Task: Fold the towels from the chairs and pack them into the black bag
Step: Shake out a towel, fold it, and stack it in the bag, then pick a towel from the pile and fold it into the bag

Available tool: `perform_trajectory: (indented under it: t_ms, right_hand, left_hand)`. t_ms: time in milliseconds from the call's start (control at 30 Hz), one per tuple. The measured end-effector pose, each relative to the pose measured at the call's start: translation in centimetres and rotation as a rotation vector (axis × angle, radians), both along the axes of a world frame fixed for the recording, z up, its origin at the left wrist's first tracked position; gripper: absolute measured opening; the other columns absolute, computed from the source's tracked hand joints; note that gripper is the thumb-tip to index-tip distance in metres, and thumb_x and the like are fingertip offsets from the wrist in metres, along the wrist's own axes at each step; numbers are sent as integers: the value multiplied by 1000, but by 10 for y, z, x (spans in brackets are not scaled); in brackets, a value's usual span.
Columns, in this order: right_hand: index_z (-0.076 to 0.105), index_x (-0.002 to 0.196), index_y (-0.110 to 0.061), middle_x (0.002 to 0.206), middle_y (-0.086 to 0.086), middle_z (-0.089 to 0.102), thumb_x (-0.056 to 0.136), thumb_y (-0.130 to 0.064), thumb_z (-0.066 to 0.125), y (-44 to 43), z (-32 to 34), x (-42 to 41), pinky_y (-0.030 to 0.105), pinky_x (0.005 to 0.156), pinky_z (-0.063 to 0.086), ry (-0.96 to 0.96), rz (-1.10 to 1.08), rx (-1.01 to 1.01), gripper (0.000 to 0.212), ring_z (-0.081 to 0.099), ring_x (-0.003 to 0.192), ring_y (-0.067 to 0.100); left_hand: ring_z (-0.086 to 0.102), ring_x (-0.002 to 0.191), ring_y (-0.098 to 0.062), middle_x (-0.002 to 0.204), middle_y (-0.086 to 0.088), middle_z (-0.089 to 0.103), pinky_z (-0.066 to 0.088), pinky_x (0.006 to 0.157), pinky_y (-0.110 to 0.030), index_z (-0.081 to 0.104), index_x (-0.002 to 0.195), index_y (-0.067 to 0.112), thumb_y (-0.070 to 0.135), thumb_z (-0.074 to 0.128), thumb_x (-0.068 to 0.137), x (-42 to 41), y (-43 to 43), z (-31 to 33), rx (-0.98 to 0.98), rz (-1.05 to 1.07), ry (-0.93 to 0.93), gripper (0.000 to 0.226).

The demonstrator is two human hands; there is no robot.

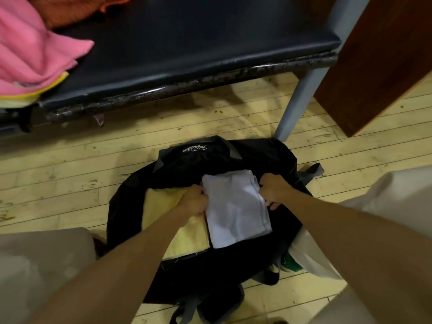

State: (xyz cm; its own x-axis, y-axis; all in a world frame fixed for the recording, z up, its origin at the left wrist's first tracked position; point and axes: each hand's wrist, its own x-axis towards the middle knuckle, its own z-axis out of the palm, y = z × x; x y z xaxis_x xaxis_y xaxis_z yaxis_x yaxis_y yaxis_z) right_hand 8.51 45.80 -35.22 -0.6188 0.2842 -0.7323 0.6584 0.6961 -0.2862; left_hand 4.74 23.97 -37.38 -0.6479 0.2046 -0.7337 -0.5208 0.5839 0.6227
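While I look down through the head camera, the fingers (200,191) of my left hand (192,201) are curled onto the left edge of a folded white towel (236,211). The fingers (271,204) of my right hand (273,190) are curled round its right edge, so both hands grip it.

The white towel lies flat in the open mouth of the black bag (210,155), which sits on the wooden floor (70,183). Just beside it on the left, edge against edge, lies a folded yellow towel (187,237), partly under my left wrist. The bag's far flap carries white script lettering that I cannot read.

My knees in beige trousers (35,265) frame the bag on either side. Beyond the bag stands a chair with a dark padded seat (187,43). On the seat's left end a pink towel (35,47) is heaped over a pale yellow cloth (30,97), with an orange cloth (70,10) behind them. A grey chair leg (297,94) comes down near the bag's far right rim, and a brown wooden panel (374,66) leans at the right.
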Motion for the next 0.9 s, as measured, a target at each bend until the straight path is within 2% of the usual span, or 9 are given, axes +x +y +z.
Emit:
perform_trajectory:
  t_ms: [67, 167, 233, 433, 567, 700, 767, 833, 900]
  right_hand:
    - [60, 97, 5, 84, 24, 63, 96, -4, 46, -7, 26, -10, 34, 54, 59, 20, -25, -63, 16, 63, 56, 25]
    - [63, 107, 4, 96, 20, 65, 97, -6, 49, -23, 70, -27, 36, 64, 60, 104, -45, -228, 20, 69, 74, 28]
    - [61, 113, -1, 100, 12, 64, 99, -9, 49, -37, 102, -39, 35, 67, 59, 189, -50, -327, 20, 67, 77, 25]
    - [60, 107, -8, 100, 9, 64, 99, -11, 50, -85, 194, -75, 25, 52, 52, 455, 56, -440, 14, 63, 65, 17]
    - [66, 105, -11, 100, 5, 68, 98, -14, 54, -115, 245, -99, 26, 55, 54, 585, 141, -443, 14, 67, 75, 17]
    - [68, 99, -13, 100, 5, 67, 96, -12, 56, -149, 279, -116, 22, 55, 54, 732, 175, -475, 12, 64, 83, 15]
    - [68, 100, -12, 98, 5, 67, 95, -9, 57, -168, 287, -124, 23, 54, 54, 779, 136, -554, 13, 63, 81, 14]
    - [68, 100, -10, 94, 7, 67, 94, -5, 57, -190, 291, -132, 24, 55, 55, 834, 80, -653, 14, 63, 79, 16]
    - [68, 100, -9, 92, 9, 68, 92, -3, 57, -212, 290, -141, 27, 58, 56, 883, 40, -714, 15, 64, 78, 17]
  left_hand:
    - [57, 75, -18, 91, -9, 59, 49, 69, -31, 53, 97, 17, 8, 48, 93, -9, -4, 29, -6, -25, 56, 11]
    - [61, 77, -19, 94, -9, 62, 52, 72, -32, 54, 112, 16, 9, 49, 94, -24, -14, 75, 15, -78, 156, 20]
    - [62, 75, -17, 91, -6, 62, 52, 69, -29, 56, 116, 13, 5, 49, 94, -33, -23, 104, 62, -84, 212, 24]
    - [62, 71, -19, 89, -7, 62, 48, 65, -26, 58, 106, 11, -2, 49, 91, -45, -60, 199, 216, -34, 433, 21]
    - [62, 72, -17, 89, -7, 62, 51, 63, -25, 57, 102, 14, -3, 44, 93, -62, -102, 246, 216, -15, 604, 23]
    - [63, 61, -5, 81, -3, 61, 48, 53, -14, 58, 93, 18, -4, 43, 94, -83, -147, 277, 172, 77, 731, 26]
    - [60, 50, 2, 77, -6, 59, 46, 49, -11, 58, 97, 11, -8, 44, 93, -88, -167, 287, 191, 177, 785, 23]
    - [58, 45, 2, 75, -9, 59, 45, 46, -12, 57, 100, 6, -10, 45, 91, -90, -182, 295, 245, 320, 806, 22]
    - [60, 51, -5, 74, -9, 61, 46, 47, -12, 58, 101, 6, -9, 47, 89, -88, -191, 301, 295, 449, 797, 22]
